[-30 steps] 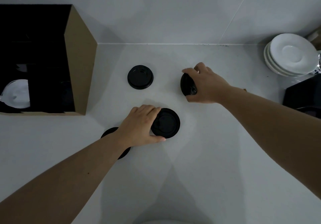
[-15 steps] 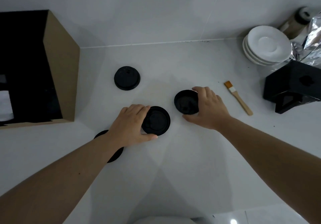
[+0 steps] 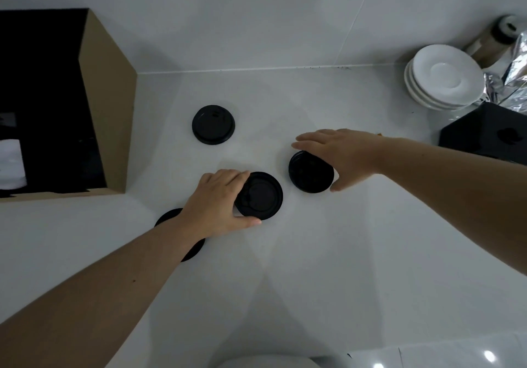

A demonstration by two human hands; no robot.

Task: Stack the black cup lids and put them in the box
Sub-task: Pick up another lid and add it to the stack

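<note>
Several black cup lids lie on the white counter. My left hand [image 3: 221,202] grips the left edge of a flat lid [image 3: 261,195] at the centre. My right hand [image 3: 345,156] holds a second lid [image 3: 309,172], tilted and just to the right of the first one, the two lids close but apart. A third lid [image 3: 213,124] rests alone farther back. A fourth lid [image 3: 182,233] is mostly hidden under my left wrist. The cardboard box [image 3: 109,102] stands open at the left, its inside dark.
A stack of white saucers [image 3: 445,78] sits at the back right, with crumpled foil [image 3: 513,76] and a bottle [image 3: 490,39] behind it. A black box-shaped object [image 3: 484,133] stands at the right edge. The tiled wall runs along the back.
My right hand has carried its lid from the back right toward the centre lid and lifted it at a tilt. My left hand stays on the centre lid.
</note>
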